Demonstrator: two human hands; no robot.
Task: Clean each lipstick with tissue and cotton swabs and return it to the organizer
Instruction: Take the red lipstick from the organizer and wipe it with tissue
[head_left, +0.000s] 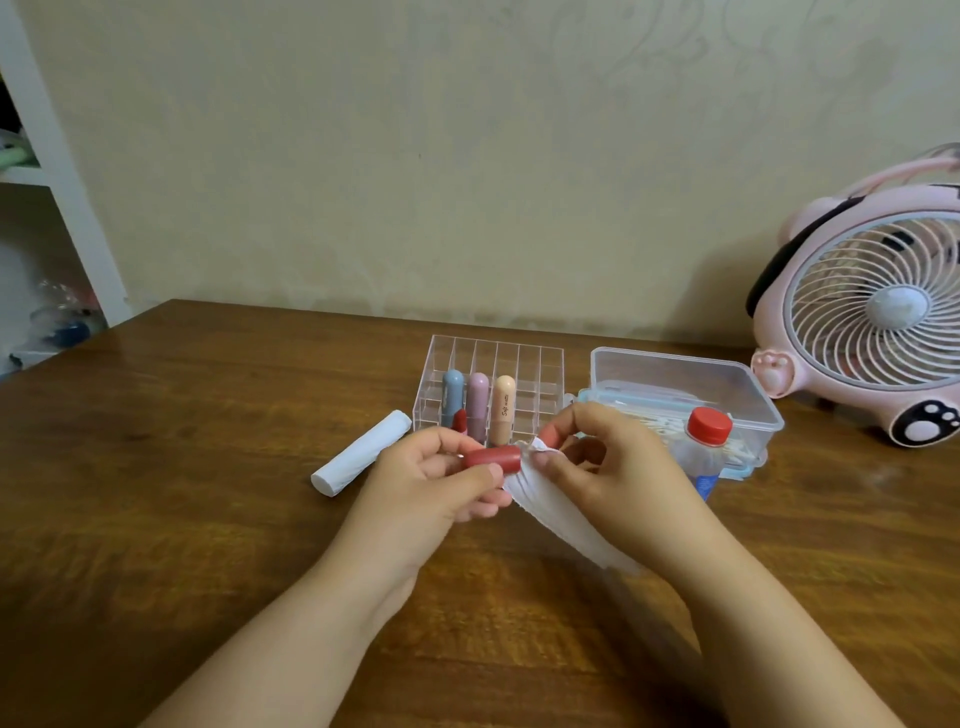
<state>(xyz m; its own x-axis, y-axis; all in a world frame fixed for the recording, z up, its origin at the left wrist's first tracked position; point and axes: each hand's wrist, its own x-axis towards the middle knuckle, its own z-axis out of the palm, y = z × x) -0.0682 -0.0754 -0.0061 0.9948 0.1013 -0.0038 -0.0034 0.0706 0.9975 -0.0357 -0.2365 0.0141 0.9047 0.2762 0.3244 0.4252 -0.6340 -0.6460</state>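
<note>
My left hand (436, 486) grips a red lipstick part (492, 458) lying sideways above the wooden table (182, 467). My right hand (602, 457) pinches a white tissue (550, 512) against the open end of that red part; the tissue hangs down toward me. Behind my hands stands a clear acrylic organizer (524, 364) holding a blue lipstick (452, 392), a mauve lipstick (477, 402) and a peach lipstick (503, 408). A small red piece (459, 420) shows in front of the blue one, partly hidden by my left hand.
A white tissue roll (361, 460) lies left of the organizer. To the right sit a clear plastic box (685, 379) with cotton swabs and a red-capped bottle (706, 441). A pink fan (872, 306) stands at the far right; white shelving (47, 208) is at the left.
</note>
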